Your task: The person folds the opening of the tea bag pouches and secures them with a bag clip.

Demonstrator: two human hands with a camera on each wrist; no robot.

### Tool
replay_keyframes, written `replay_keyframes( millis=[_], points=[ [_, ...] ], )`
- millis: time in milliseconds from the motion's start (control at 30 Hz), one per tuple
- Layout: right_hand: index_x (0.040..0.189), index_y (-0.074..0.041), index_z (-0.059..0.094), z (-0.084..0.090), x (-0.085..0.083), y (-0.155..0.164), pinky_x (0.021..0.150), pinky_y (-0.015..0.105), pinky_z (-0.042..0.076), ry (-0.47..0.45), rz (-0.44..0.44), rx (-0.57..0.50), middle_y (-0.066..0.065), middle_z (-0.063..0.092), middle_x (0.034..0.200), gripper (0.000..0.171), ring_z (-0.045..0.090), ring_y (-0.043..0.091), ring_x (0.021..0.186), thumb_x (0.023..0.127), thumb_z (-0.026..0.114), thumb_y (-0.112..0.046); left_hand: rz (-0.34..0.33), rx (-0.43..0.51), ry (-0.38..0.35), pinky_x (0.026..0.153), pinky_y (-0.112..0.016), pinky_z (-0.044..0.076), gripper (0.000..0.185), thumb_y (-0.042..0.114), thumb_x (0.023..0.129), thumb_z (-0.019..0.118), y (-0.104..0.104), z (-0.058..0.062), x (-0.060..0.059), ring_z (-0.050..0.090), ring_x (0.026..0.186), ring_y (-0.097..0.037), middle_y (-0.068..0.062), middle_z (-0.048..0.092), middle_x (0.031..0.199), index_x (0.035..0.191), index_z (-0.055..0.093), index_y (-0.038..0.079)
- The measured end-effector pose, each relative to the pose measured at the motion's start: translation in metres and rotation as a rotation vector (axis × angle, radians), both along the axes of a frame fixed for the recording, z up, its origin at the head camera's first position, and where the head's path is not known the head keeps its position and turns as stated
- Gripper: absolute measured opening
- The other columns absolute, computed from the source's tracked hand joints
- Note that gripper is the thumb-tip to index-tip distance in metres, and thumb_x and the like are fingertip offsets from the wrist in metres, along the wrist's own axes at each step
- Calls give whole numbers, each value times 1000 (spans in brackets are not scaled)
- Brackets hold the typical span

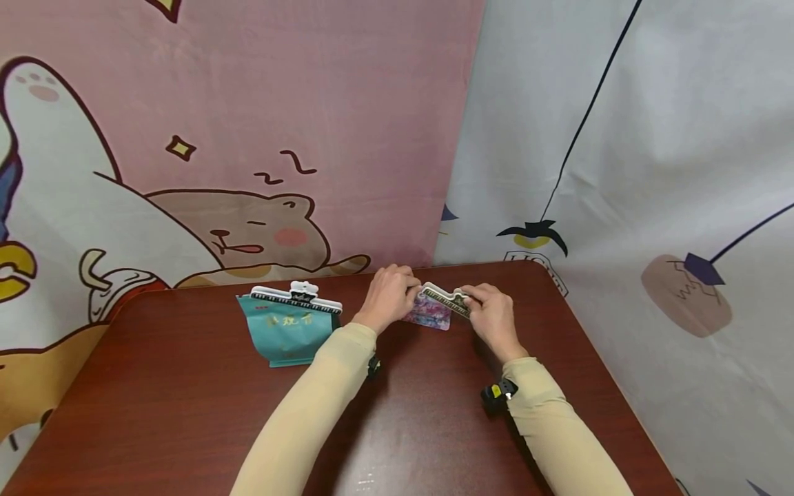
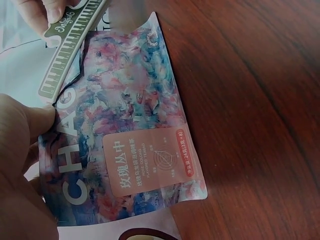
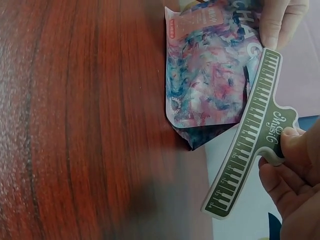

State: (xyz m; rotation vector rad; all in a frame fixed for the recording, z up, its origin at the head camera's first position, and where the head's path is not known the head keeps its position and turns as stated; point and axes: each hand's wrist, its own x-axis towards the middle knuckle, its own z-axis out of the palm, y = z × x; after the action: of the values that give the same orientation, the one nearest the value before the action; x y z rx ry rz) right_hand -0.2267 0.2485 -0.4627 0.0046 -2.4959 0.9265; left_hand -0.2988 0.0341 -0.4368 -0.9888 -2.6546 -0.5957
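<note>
At the frame's centre, a marbled pink-and-blue tea pouch (image 1: pixel 428 311) is pinched at its top edge by the left hand (image 1: pixel 389 297). A green piano-key bag clip (image 1: pixel 448 300), gripped by the right hand (image 1: pixel 493 318), is held lengthwise along that edge above the tabletop (image 1: pixel 186 413).

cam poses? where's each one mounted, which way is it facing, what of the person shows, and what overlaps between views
Head: worn on the head, facing forward and down at the table; both forearms, left hand and right hand show, teal bag to the left.
Left wrist: looks along the left hand at the pouch; its fingers show.
Right wrist: looks along the right hand at the clip; its fingers pinch the clip's handle.
Shared: pouch and clip appear in all three.
</note>
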Motion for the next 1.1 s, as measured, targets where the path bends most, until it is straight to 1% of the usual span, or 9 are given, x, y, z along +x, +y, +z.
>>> replay_keyframes(
  millis=[100, 267, 400, 467, 533, 633, 700, 867, 1100],
  points=[
    [109, -1, 80, 1, 0, -1, 83, 53, 54, -3, -4, 2, 16, 74, 100, 19, 69, 37, 92, 91, 74, 2, 4, -4, -5, 77, -35, 43, 17, 21, 101, 69, 0, 0, 0, 58, 85, -22, 0, 69, 94, 108, 83, 14],
    [108, -1, 80, 1, 0, -1, 85, 54, 53, 1, -10, 14, 16, 74, 100, 19, 69, 38, 92, 91, 73, 3, -3, -34, -11, 77, -34, 42, 16, 22, 100, 70, 0, 4, 1, 57, 83, -20, 1, 69, 93, 107, 83, 15],
    [107, -1, 80, 0, 1, 0, 84, 54, 53, 5, -8, 18, 16, 74, 99, 20, 69, 38, 92, 89, 74, 5, -12, -48, -36, 85, -36, 49, 16, 14, 100, 69, -2, 9, 2, 61, 89, -21, -1, 71, 97, 109, 82, 14],
    [107, -2, 80, 0, 1, 0, 82, 53, 54, 6, -7, 13, 15, 74, 97, 21, 69, 37, 91, 89, 74, 5, -6, -22, -63, 91, -37, 51, 18, 7, 99, 67, -2, 10, 3, 63, 93, -23, -4, 72, 99, 110, 82, 11],
    [107, -2, 80, -1, 1, 0, 81, 52, 54, 6, -8, 11, 15, 74, 97, 21, 69, 36, 90, 88, 74, 5, 3, 19, -79, 94, -37, 53, 19, 4, 98, 66, -3, 10, 4, 65, 95, -23, -5, 72, 100, 109, 81, 9],
    [107, -2, 80, -1, 1, -1, 81, 52, 54, 11, -13, 5, 15, 74, 97, 21, 69, 37, 90, 88, 74, 5, 15, 81, -88, 92, -38, 55, 16, 4, 98, 67, -4, 10, 5, 67, 94, -24, -5, 71, 99, 105, 81, 8],
    [107, -2, 81, -1, 2, -1, 82, 52, 54, 13, -15, 0, 15, 74, 97, 21, 69, 37, 90, 88, 74, 6, 25, 102, -86, 89, -37, 56, 14, 6, 98, 69, -4, 9, 6, 67, 92, -23, -4, 71, 97, 102, 81, 9],
    [106, -2, 81, -2, 2, -3, 81, 52, 54, 32, -20, -9, 15, 75, 96, 20, 69, 37, 90, 88, 75, 5, 38, 117, -86, 85, -36, 57, 13, 7, 98, 70, -4, 7, 5, 67, 89, -23, -4, 70, 93, 100, 82, 9],
    [103, 0, 81, -4, 0, -8, 82, 53, 54, 83, -12, -19, 16, 75, 95, 20, 70, 38, 89, 85, 76, 7, 34, 123, -72, 80, -35, 58, 12, 6, 97, 70, -3, 7, 3, 69, 86, -22, -4, 70, 90, 97, 82, 8]
  ],
)
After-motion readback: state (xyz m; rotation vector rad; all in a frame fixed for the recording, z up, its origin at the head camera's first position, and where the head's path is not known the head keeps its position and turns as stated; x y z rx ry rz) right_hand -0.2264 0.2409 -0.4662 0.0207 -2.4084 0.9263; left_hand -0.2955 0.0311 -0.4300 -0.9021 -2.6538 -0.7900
